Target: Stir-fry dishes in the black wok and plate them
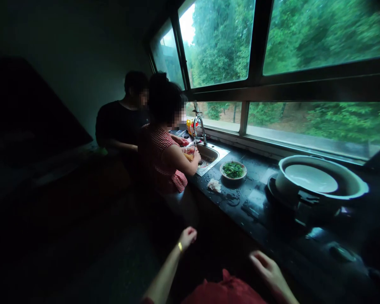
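My left hand (pixel 188 237) hangs in front of my body, its fingers curled in a loose fist with nothing visible in them. A gold-coloured band (pixel 180 246) circles that wrist. My right hand (pixel 265 265) is lower right, near the front edge of the dark countertop (pixel 237 207); it is slightly blurred, its fingers loosely bent with a gap at the thumb, and it holds nothing I can see. Neither hand touches anything. On the counter ahead stand a bowl of leafy greens (pixel 233 170) and a crumpled whitish cloth or tissue (pixel 214 185).
A person in a red checked top (pixel 163 156) works with both hands over the sink (pixel 211 157), under a curved faucet (pixel 201 126). Another person in black (pixel 118 122) stands beyond. A large pot (pixel 288 185) with a white dish-like piece inside stands right. Windows line the wall.
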`<state>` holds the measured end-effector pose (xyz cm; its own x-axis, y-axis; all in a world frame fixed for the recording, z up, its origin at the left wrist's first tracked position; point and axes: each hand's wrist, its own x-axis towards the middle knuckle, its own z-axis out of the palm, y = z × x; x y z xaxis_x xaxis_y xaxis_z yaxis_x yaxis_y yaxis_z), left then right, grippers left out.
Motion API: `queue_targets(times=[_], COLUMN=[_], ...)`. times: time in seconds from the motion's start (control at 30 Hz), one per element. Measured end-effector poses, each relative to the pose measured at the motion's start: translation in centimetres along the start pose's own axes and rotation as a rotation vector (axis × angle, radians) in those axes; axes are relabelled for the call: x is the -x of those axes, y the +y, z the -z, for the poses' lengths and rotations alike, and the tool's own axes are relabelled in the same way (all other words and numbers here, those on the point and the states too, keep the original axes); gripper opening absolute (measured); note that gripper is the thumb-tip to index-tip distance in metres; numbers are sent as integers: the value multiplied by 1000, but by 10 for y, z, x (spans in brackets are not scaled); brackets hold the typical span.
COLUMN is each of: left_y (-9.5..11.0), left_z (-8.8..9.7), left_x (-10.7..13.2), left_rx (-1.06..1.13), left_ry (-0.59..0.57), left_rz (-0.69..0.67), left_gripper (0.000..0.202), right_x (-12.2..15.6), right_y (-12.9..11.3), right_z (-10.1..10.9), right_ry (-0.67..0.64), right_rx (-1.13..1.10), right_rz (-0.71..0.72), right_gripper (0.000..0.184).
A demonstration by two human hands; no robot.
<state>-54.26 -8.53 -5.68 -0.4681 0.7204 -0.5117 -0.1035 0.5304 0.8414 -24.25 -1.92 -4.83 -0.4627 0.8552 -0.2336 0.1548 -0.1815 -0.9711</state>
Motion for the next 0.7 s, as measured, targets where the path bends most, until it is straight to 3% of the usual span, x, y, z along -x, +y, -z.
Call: queue_targets(times=[0.1,0.17,0.2,0.27,0.33,0.4,0.5,0.57,0.7], left_y=[48,77,87,96,90,74,32,-6,-101], left_z=[-34,-51,-56,-55,-42,-25,-1,11,27], left_x=[-4,2,6,14,19,20,21,21,20], left_rx=[116,201,214,192,152,123,132,189,225], left_ry=[-140,-276,-310,-288,-199,-125,-63,-18,158], left_rz=[-216,-308,-333,-345,-311,-253,-164,-70,229], left_gripper=[25,43,50,57,57,55,50,48,36], right_x=[-42,-68,-77,-84,-81,-75,-68,-62,-35], right_y=[-88,-135,-153,-175,-180,-169,-125,-79,35], right_z=[-30,-40,-43,-47,-51,-54,-50,-39,3], right_ry=[-190,-128,-27,20,-56,-110,-123,-179,-103], right_rx=[357,399,469,539,586,588,507,460,383], right_rz=[567,655,695,790,885,868,639,485,113], right_gripper=[27,24,26,29,27,21,27,32,40])
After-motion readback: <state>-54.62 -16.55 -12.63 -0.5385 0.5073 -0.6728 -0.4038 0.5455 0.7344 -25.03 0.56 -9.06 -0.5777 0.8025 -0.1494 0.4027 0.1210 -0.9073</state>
